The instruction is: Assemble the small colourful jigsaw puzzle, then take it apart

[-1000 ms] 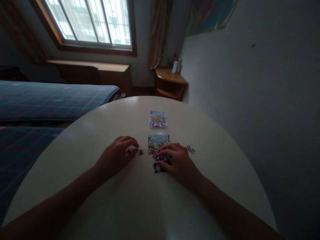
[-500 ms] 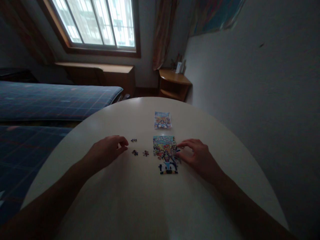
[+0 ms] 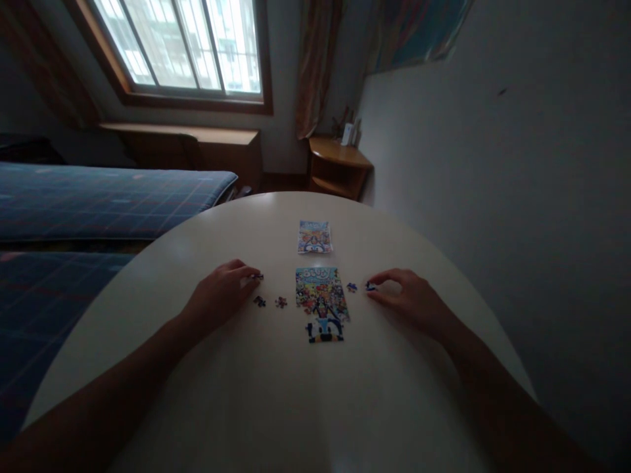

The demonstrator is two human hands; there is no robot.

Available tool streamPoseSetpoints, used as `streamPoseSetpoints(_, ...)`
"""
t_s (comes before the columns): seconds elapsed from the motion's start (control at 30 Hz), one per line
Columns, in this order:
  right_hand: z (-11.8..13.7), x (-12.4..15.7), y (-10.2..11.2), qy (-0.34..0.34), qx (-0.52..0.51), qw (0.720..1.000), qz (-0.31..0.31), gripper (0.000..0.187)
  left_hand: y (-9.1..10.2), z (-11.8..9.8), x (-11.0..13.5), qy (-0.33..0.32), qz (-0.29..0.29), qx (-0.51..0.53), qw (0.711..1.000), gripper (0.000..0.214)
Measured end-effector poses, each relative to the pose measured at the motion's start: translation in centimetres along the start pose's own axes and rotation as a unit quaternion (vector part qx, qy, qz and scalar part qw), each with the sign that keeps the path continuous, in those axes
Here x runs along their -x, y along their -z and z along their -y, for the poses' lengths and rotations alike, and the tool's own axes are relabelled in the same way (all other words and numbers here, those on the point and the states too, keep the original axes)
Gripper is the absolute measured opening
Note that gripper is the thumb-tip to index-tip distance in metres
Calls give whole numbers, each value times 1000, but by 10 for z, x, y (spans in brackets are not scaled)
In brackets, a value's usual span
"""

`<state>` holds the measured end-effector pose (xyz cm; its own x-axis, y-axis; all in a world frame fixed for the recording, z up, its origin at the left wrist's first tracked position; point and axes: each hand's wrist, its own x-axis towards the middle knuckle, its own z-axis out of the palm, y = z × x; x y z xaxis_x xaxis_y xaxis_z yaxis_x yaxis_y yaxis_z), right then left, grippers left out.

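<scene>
A partly assembled jigsaw puzzle (image 3: pixel 320 289) with a colourful cartoon picture lies on the table, its lower corners unfilled. To its left my left hand (image 3: pixel 224 286) has thumb and fingertips closed around a small puzzle piece (image 3: pixel 258 276) at the tabletop. Two loose pieces, a dark puzzle piece (image 3: pixel 259 301) and a reddish puzzle piece (image 3: pixel 280 302), lie between that hand and the puzzle. On the other side my right hand (image 3: pixel 411 295) pinches a dark-and-white puzzle piece (image 3: pixel 371 286). Another loose puzzle piece (image 3: pixel 351 288) sits between it and the puzzle's right edge.
Beyond the puzzle lies a small picture sheet (image 3: pixel 314 237) with a matching design. The round white table (image 3: pixel 276 401) has a curved edge. A bed (image 3: pixel 113 203) stands at the left, a wall (image 3: pixel 444 164) at the right, and a corner shelf (image 3: pixel 340 152) behind.
My right hand has moved right, away from the puzzle's edge, with a piece between its fingers. My left hand has reached the upper left piece and closed on it. The view has shifted slightly.
</scene>
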<state>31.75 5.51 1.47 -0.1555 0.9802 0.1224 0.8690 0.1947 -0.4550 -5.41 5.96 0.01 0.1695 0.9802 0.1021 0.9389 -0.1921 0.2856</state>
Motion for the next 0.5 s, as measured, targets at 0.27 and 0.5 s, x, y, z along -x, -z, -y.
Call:
streamPoseSetpoints(0.27, -5, 5, 9, 103, -21, 990, 92, 17, -6, 3, -6, -21, -6, 39, 999, 27)
streamPoseSetpoints(0.5, -8, 7, 8, 112, -19, 986, 120, 20, -6, 5, -6, -16, -1, 35, 999, 27)
